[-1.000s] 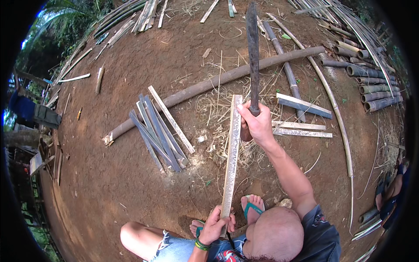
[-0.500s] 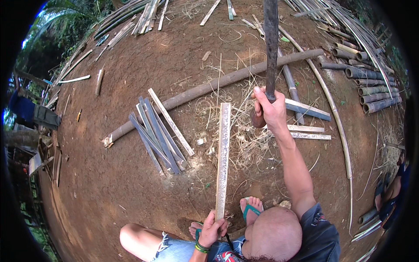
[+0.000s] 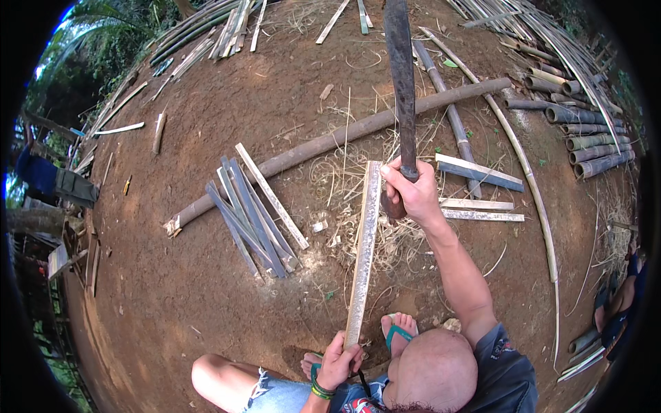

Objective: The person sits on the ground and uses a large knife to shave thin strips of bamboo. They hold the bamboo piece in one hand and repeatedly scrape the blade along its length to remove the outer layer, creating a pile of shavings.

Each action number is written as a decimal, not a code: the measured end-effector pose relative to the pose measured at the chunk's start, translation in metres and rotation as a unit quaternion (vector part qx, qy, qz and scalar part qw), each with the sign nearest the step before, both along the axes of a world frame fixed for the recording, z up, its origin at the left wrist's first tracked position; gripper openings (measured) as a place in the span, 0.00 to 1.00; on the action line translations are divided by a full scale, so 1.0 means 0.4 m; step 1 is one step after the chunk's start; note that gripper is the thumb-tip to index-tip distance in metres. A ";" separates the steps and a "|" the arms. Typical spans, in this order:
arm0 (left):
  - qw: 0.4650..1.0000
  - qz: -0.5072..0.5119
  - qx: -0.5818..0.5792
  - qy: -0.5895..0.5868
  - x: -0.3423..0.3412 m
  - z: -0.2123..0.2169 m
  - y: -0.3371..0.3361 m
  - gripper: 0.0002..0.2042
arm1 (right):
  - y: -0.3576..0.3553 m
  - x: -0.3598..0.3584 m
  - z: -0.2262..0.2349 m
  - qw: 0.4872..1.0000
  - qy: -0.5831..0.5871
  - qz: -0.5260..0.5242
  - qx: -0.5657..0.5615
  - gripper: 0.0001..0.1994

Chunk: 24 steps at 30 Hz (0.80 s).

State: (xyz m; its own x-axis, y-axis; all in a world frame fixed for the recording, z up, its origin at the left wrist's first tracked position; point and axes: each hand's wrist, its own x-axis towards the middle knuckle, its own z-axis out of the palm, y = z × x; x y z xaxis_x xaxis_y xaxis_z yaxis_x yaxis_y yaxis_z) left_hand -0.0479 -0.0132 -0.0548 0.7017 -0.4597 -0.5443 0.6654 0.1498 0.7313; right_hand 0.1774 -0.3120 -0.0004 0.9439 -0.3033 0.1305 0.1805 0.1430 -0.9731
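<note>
In my right hand (image 3: 415,193) is the handle of a machete, fingers wrapped round it. The machete's long dark blade (image 3: 402,82) points away from me toward the top of the view. My left hand (image 3: 337,361), low in front of my body, grips the near end of a split bamboo strip (image 3: 363,255). The strip slopes up and away, its pale mottled face showing. Its far end is right beside my right thumb; whether they touch I cannot tell. Below the strip's far half lie curly bamboo shavings (image 3: 406,244) on the dirt.
A long round pole (image 3: 303,153) crosses the ground ahead. Left of the strip lies a pile of dark bamboo strips (image 3: 244,213); more strips (image 3: 482,172) lie right. Cut bamboo tubes (image 3: 599,144) are stacked far right. One person (image 3: 616,316) is at the right edge, another (image 3: 45,168) at the left.
My right hand has brought the machete left, toward the strip. The strip's far end has swung to the right, so the two are now close together. My left hand keeps its grip.
</note>
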 end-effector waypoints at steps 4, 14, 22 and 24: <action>0.986 -0.026 0.129 -0.100 -0.005 -0.008 -0.006 0.08 | -0.020 -0.006 0.017 0.990 0.008 -0.090 -0.111 0.07; 0.980 -0.007 0.170 -0.102 -0.011 -0.011 -0.009 0.11 | -0.040 -0.011 0.026 0.994 0.033 -0.035 -0.094 0.08; 0.985 -0.029 0.143 -0.090 -0.014 -0.010 -0.001 0.13 | -0.010 0.001 -0.005 0.996 0.038 0.010 -0.076 0.09; 0.986 -0.031 0.140 -0.086 -0.012 -0.004 -0.004 0.13 | -0.009 0.003 -0.009 0.996 0.043 0.009 -0.074 0.08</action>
